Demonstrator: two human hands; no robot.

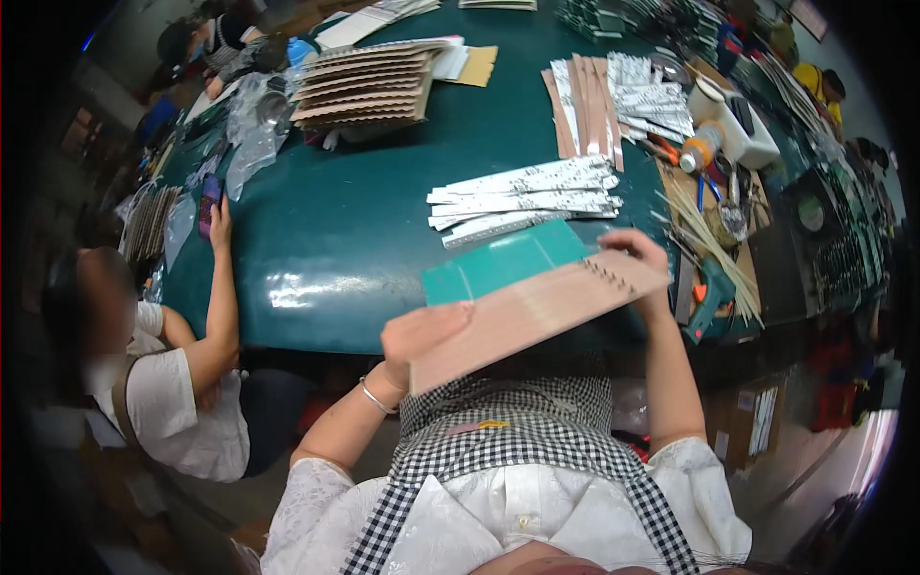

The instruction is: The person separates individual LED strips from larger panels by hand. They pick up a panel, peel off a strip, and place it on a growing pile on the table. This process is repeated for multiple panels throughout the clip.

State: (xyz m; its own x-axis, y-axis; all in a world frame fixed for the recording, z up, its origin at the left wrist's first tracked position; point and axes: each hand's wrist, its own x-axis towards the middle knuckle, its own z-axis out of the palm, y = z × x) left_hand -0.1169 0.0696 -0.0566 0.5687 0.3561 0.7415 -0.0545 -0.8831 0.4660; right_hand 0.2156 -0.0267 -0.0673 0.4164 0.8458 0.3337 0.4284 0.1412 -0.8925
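A flat pinkish-tan panel [537,316] is held tilted in front of me, over the table's near edge. A row of small dark marks or slots runs across it near its right end. My left hand [426,335] grips its left end, the thumb lying on top. At the far right corner, my right hand [640,251] is closed on the panel, its fingers curled over the edge. Just beyond the panel lies a green cutting mat [508,261], partly hidden by it. White printed strips [527,196] are piled behind the mat.
A tall stack of corrugated tan pieces [364,86] stands at the back left. More tan and white strips [585,105] lie back right. Bottles [704,144], thin sticks and a green glue gun [711,297] crowd the right side. A seated person [182,393] at left holds a phone [211,203].
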